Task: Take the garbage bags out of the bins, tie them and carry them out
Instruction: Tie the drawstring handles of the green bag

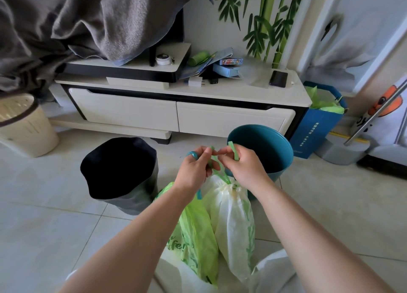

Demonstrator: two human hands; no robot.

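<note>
A white garbage bag (233, 224) with green print hangs cinched at its neck below my hands. Its green drawstring (220, 167) runs up between them. My left hand (195, 168) pinches one strand, and a teal loop sits around one of its fingers. My right hand (243, 168) grips the other strand, whose end sticks up above the fingers. A bright green bag (196, 231) hangs beside the white one, under my left wrist. A black bin (120, 173) stands at the left with a dark liner. A teal bin (264, 151) stands bare behind my right hand.
A low white TV cabinet (176, 107) runs along the wall, with a phone (278, 79) and boxes on top. A beige basket (24, 125) stands far left. A blue paper bag (317, 125) with green contents leans at the cabinet's right end. A mop handle (374, 114) slants at right.
</note>
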